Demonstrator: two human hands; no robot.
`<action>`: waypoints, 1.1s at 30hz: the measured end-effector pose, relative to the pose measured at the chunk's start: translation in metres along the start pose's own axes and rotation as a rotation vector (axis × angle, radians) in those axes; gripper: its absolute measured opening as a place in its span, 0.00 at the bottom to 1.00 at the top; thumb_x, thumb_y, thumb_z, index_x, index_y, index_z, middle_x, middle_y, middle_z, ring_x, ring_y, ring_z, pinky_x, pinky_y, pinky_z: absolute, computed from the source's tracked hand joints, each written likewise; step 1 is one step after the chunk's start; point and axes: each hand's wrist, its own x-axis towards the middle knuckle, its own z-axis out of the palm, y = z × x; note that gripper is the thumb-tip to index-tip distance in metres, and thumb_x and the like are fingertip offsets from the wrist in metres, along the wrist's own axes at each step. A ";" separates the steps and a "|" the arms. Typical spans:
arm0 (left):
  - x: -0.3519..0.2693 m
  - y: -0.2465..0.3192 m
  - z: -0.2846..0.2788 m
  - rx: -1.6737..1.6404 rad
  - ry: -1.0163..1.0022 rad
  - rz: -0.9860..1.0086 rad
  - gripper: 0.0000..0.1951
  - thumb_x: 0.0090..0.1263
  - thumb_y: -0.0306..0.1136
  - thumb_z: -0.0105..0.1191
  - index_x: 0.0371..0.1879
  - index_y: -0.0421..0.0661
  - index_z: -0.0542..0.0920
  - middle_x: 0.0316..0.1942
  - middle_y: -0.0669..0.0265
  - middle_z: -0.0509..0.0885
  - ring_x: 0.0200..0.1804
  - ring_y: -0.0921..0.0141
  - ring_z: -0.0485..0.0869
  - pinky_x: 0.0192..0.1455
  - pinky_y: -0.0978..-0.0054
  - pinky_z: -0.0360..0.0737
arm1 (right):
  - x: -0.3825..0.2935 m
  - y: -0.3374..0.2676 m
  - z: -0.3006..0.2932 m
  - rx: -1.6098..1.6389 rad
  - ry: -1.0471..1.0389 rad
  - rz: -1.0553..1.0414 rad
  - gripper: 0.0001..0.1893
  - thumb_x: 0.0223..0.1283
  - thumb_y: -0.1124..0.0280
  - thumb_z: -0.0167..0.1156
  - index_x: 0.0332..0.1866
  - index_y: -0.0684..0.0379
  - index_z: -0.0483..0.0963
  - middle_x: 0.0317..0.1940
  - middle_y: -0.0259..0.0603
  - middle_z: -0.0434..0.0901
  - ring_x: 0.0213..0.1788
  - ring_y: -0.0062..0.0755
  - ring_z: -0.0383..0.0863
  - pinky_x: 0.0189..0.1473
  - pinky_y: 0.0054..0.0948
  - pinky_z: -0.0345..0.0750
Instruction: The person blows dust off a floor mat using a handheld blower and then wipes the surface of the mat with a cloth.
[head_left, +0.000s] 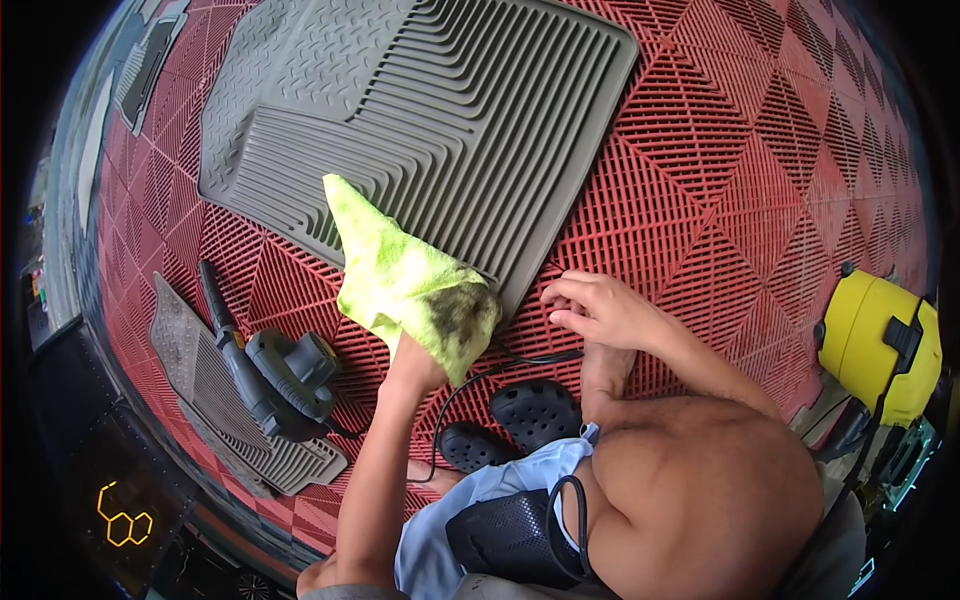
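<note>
My left hand (418, 365) is draped in a lime-green microfiber cloth (397, 262) with a dark stain; its fingers are hidden beneath the fabric. The cloth overlaps the near edge of a large grey ribbed rubber car floor mat (495, 135), which lies flat with its tread-plate patch at the upper left. Beside the mat's near right corner, my right hand (600, 309) hovers or rests over my bare lower leg, fingers loosely bent and holding nothing visible.
Red interlocking grid tiles (690, 172) form the floor. At left, a dark handheld electric blower (281, 382) sits by a smaller grey floor mat (217, 405). Black perforated clogs (536, 409) and a black cable (450, 412) lie near my feet. A yellow-bodied machine (874, 341) stands at right.
</note>
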 end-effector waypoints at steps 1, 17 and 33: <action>-0.017 0.000 -0.006 -0.320 -0.096 -0.216 0.24 0.63 0.37 0.61 0.59 0.45 0.77 0.56 0.58 0.81 0.57 0.60 0.79 0.60 0.63 0.74 | 0.001 0.000 0.003 -0.009 0.005 0.001 0.13 0.61 0.68 0.57 0.47 0.63 0.76 0.40 0.44 0.81 0.39 0.41 0.84 0.44 0.36 0.80; 0.036 0.143 -0.011 -1.301 0.431 0.113 0.25 0.65 0.35 0.62 0.60 0.42 0.73 0.56 0.58 0.79 0.61 0.65 0.77 0.65 0.68 0.73 | -0.009 -0.063 -0.044 0.716 -0.645 -0.218 0.19 0.65 0.64 0.54 0.58 0.63 0.70 0.50 0.45 0.77 0.50 0.34 0.80 0.55 0.35 0.77; 0.028 -0.070 -0.047 -0.399 1.145 -0.496 0.09 0.67 0.27 0.56 0.44 0.41 0.80 0.26 0.67 0.74 0.30 0.74 0.73 0.37 0.76 0.72 | 0.110 -0.052 -0.096 0.491 0.205 -0.096 0.27 0.66 0.58 0.59 0.64 0.63 0.66 0.58 0.44 0.74 0.56 0.35 0.76 0.59 0.35 0.74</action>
